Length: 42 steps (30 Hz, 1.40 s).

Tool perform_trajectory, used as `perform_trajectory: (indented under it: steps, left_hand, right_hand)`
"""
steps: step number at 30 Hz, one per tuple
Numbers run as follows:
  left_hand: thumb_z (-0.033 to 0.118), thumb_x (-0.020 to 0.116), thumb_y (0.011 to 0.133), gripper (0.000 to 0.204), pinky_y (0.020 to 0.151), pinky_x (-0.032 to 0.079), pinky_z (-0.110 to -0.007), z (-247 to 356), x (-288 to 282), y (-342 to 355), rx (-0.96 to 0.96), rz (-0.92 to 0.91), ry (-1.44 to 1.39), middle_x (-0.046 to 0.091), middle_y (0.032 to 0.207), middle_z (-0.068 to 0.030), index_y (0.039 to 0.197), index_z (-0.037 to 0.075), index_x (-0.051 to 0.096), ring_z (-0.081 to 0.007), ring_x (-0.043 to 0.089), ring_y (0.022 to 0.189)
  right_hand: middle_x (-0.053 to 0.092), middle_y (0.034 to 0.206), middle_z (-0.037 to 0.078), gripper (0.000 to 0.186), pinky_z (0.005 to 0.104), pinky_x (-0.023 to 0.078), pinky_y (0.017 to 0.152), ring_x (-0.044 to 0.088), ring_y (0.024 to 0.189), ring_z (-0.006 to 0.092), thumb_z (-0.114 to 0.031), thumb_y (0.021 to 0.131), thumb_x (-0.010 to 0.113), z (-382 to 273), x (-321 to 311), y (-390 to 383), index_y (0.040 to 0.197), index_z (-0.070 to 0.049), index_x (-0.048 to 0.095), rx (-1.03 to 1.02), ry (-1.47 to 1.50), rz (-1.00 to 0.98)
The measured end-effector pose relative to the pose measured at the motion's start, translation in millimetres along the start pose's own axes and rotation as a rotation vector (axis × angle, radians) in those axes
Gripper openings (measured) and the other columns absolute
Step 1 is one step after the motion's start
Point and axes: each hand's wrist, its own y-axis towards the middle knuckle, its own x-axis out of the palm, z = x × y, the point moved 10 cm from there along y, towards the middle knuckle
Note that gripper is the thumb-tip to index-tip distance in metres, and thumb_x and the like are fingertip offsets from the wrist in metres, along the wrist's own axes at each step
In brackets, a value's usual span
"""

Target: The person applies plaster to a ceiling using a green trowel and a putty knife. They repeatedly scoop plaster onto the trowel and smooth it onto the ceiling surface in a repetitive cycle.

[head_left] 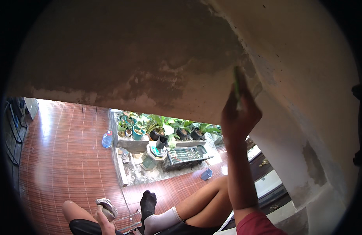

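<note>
My right hand [240,115] is raised and closed around a thin green-handled tool [236,83]. The tool's upper end presses against the patchy grey-brown plaster [149,58] where the overhang meets the pale wall [306,98]. My left hand [104,222] is low at the picture's lower edge, beside my bare knee [73,209], and grips a crumpled grey rag [107,206]. One of my legs stretches forward in a white and black sock [149,207].
Far below lies a red-brown tiled floor [63,156], with a row of potted plants [161,127], a blue water bottle [107,139], a wire cage [185,154] and a small blue bin [207,174]. Metal rungs [128,221] show under my foot.
</note>
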Motion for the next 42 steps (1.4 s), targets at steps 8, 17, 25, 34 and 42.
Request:
perform_trajectory:
  steps: [8,17,25,34,42]
  left_hand:
    - [0.028,0.046,0.094,0.024,0.058,0.049,-0.030,-1.1,-1.9,4.1,-0.007,0.000,-0.012,0.061,0.078,-0.0021,0.095,0.010,0.062,-0.0159,0.060,0.067]
    - [0.029,0.046,0.094,0.024,0.057,0.049,-0.030,-3.2,2.0,9.2,-0.037,-0.008,-0.036,0.062,0.078,-0.0019,0.095,0.011,0.062,-0.0158,0.060,0.066]
    - [0.029,0.046,0.094,0.024,0.056,0.049,-0.030,-4.2,1.0,17.7,-0.067,-0.034,-0.103,0.062,0.077,-0.0016,0.095,0.011,0.063,-0.0157,0.060,0.066]
    - [0.029,0.046,0.095,0.024,0.055,0.049,-0.030,-9.6,-1.5,27.9,-0.142,-0.121,-0.183,0.062,0.077,-0.0013,0.096,0.012,0.063,-0.0156,0.060,0.065]
    - [0.029,0.046,0.095,0.023,0.053,0.048,-0.029,-9.1,5.8,29.5,-0.159,-0.117,-0.162,0.061,0.075,-0.0008,0.095,0.013,0.063,-0.0150,0.059,0.063]
  right_hand:
    - [0.053,0.130,0.022,0.055,0.0399,0.052,0.091,0.057,0.115,0.0330,0.003,0.071,0.060,43.2,64.1,10.8,0.125,-0.005,0.057,0.089,-0.020,-0.122]
    - [0.051,0.134,0.017,0.064,0.0451,0.047,0.099,0.050,0.123,0.0351,0.010,0.065,0.059,-67.7,63.7,-21.9,0.125,-0.012,0.057,-0.098,0.331,-0.271]
    - [0.064,0.118,0.016,0.041,0.0327,0.051,0.091,0.062,0.109,0.0260,0.008,0.083,0.055,35.1,9.3,9.9,0.122,-0.005,0.062,0.133,0.066,0.031]
    - [0.059,0.124,0.018,0.053,0.0386,0.051,0.092,0.060,0.112,0.0332,0.011,0.071,0.059,59.4,51.8,24.8,0.121,-0.007,0.061,0.003,0.066,0.015]
    - [0.059,0.125,0.014,0.051,0.0426,0.049,0.097,0.057,0.116,0.0302,0.006,0.062,0.064,-81.1,76.9,-2.9,0.111,-0.008,0.063,-0.143,0.251,-0.219]
